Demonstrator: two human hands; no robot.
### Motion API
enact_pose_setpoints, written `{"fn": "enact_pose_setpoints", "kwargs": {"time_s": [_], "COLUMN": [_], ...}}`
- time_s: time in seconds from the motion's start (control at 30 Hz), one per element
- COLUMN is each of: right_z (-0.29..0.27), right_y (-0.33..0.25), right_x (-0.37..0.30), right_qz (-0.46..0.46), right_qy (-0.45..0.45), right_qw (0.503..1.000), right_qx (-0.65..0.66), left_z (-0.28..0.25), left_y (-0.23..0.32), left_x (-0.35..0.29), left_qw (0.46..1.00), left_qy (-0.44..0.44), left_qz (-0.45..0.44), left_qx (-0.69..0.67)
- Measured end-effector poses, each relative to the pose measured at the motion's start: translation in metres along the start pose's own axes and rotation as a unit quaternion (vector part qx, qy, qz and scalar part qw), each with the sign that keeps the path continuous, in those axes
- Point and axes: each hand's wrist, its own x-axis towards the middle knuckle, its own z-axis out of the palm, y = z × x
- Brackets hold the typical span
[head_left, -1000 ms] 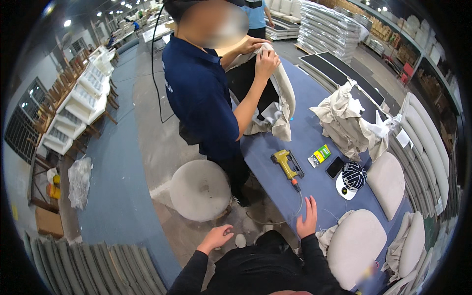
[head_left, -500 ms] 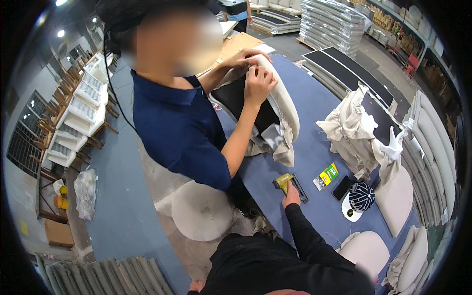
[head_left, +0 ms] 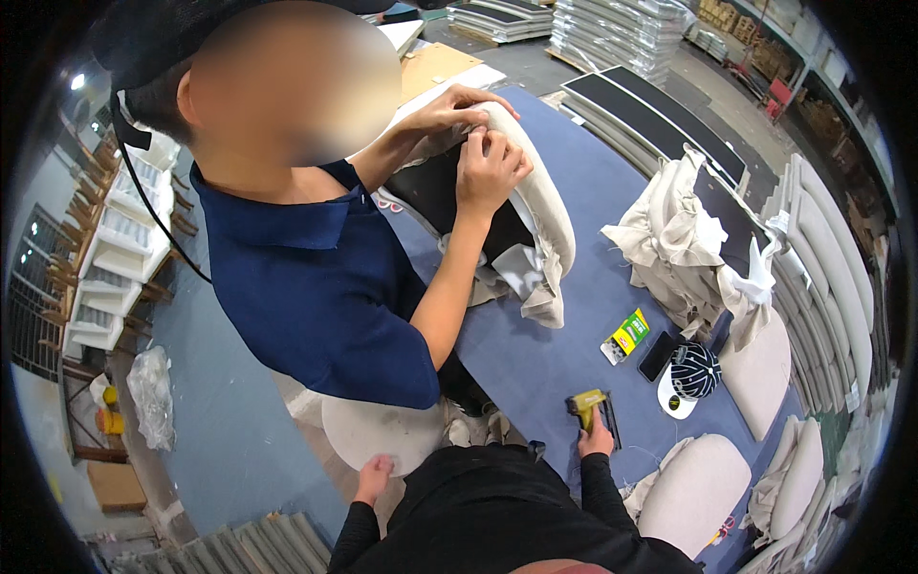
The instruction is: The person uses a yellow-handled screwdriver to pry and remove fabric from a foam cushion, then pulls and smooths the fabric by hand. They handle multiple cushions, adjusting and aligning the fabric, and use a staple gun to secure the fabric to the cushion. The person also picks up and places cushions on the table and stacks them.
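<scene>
My right hand (head_left: 597,439) is closed round the handle of a yellow-green and black staple gun (head_left: 588,404), at the near edge of the blue-covered table (head_left: 535,383). Over a round pale stool seat (head_left: 354,430) hangs my left hand (head_left: 375,475), its fingers curled in and slightly blurred, with no object visible in them. Across from me, a person in a navy shirt works with both hands on the edge of a beige upholstered cushion panel (head_left: 550,191) with a black underside. Loose fabric dangles from its lower corner.
On the table lie a green-and-yellow box (head_left: 626,335), a black phone (head_left: 657,357), a patterned cap (head_left: 696,371) and fabric-draped panels (head_left: 669,239). Beige cushions (head_left: 698,488) lie along the right side. Stacked panels (head_left: 822,277) stand beyond. Chair frames (head_left: 120,249) line the left.
My right hand has drawn the staple gun nearer to me. My left hand has risen farther into view at the lower left. The other person's hands stay on the cushion panel's edge.
</scene>
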Motion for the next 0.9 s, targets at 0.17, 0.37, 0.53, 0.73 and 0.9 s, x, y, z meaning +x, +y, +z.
{"fn": "enact_pose_setpoints", "kwargs": {"time_s": [0.17, 0.37, 0.53, 0.73, 0.9], "right_z": [-0.028, -0.229, -0.251, -0.228, -0.233], "right_y": [-0.037, -0.34, -0.417, -0.43, -0.387], "right_x": [0.07, 0.182, 0.26, 0.264, 0.242], "right_qz": [-0.044, -0.383, -0.361, -0.358, -0.336], "right_qy": [0.091, 0.194, 0.089, 0.147, 0.139], "right_qw": [0.994, 0.882, 0.904, 0.877, 0.864], "right_qx": [0.042, 0.194, 0.212, 0.285, 0.347], "left_z": [0.002, -0.004, -0.016, -0.01, 0.008], "left_y": [0.047, 0.057, 0.052, 0.056, 0.101], "left_x": [0.037, 0.011, 0.008, 0.004, 0.008], "left_qw": [0.996, 0.982, 0.981, 0.989, 0.981], "left_qy": [-0.014, -0.104, -0.091, -0.032, -0.072], "left_qz": [0.083, 0.12, 0.105, 0.09, 0.116], "left_qx": [-0.042, 0.099, 0.138, 0.117, 0.139]}}
